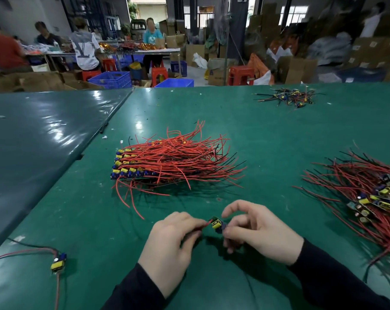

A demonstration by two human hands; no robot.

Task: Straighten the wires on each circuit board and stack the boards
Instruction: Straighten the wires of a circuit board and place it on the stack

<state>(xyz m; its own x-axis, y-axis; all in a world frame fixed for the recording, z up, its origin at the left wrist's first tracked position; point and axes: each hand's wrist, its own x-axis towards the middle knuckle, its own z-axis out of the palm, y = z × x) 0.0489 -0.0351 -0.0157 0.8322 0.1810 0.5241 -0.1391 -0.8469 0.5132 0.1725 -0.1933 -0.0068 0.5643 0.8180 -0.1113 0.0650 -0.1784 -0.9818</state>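
Low over the surface (267, 135), a board (216, 224) is being pinched by the right hand (256, 231) while its red wire (204, 225) is being gripped by the left hand (173, 240), seemingly for straightening before joining the stack (167, 162).

The tabletop (279, 135) was deep green with a glossy sheen; the sheet beside it (44, 135) was a darker blue-green. The stacked boards (131, 168) showed yellow and blue parts under a mass of red wires (180, 159), with a few black ones. The board between the hands (216, 224) carried a yellow part and a red wire. The heap at the right (372, 198) was red and black with yellow parts. Both sleeves (337, 280) were black. Stools (241, 74) beyond were red, crates (111, 79) blue.
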